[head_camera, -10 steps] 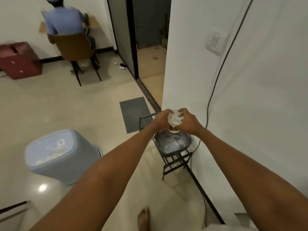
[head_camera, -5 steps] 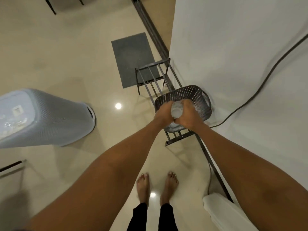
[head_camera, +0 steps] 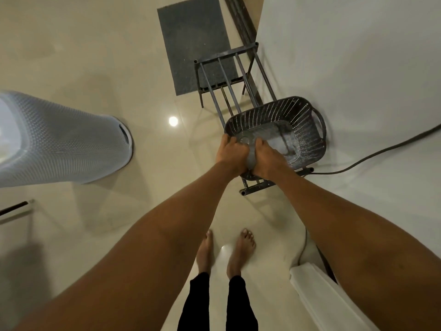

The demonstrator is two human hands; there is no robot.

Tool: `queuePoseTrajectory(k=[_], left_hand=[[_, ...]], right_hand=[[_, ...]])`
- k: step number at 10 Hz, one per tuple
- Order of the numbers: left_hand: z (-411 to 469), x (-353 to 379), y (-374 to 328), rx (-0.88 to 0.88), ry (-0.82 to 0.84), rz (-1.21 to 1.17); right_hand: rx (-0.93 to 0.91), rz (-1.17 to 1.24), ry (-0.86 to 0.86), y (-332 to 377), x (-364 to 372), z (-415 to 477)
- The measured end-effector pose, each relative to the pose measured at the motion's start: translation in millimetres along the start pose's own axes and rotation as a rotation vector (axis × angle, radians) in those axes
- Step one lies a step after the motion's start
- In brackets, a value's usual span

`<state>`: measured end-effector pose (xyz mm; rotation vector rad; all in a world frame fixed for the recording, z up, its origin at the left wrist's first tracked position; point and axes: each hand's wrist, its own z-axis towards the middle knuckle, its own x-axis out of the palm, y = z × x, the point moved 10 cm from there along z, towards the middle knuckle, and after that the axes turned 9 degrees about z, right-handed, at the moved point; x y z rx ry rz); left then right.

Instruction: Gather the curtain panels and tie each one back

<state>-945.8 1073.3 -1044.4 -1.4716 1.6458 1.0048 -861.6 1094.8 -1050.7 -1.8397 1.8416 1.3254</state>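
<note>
My left hand (head_camera: 231,152) and my right hand (head_camera: 267,159) are pressed together around a small pale, whitish bundle (head_camera: 249,149); I cannot tell what it is. Both hands hold it low over the near end of a dark perforated basket (head_camera: 301,108), which sits on a low metal rack (head_camera: 229,75) against the white wall. A white folded piece, perhaps curtain fabric (head_camera: 319,295), lies at the bottom right by the wall.
A light blue mesh hamper (head_camera: 62,144) stands on the floor to the left. A dark grey mat (head_camera: 191,39) lies beyond the rack. A black cable (head_camera: 372,152) runs down the white wall (head_camera: 358,68). My bare feet are below on the glossy floor.
The view has tipped from the room down to the floor. My hands, still closed on the bundle, have dropped lower, down to the basket's near rim.
</note>
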Motion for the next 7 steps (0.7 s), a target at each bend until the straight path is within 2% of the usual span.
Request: queuePoseTrajectory(k=[2, 5, 7], left_hand=[[1.9, -0.9, -5.0, -0.011, -0.002, 0.08], [-12.6, -15.5, -15.9, 0.022, 0.022, 0.178], [-49.7, -85.2, -20.2, 0.02, -0.074, 0.128]], right_hand=[[0.016, -0.03, -0.006, -0.2, 14.0, 8.4], [0.014, 0.051, -0.018, 0.1, 9.8, -9.7], [-0.089, -0.028, -0.19, 22.9, -49.7, -69.7]])
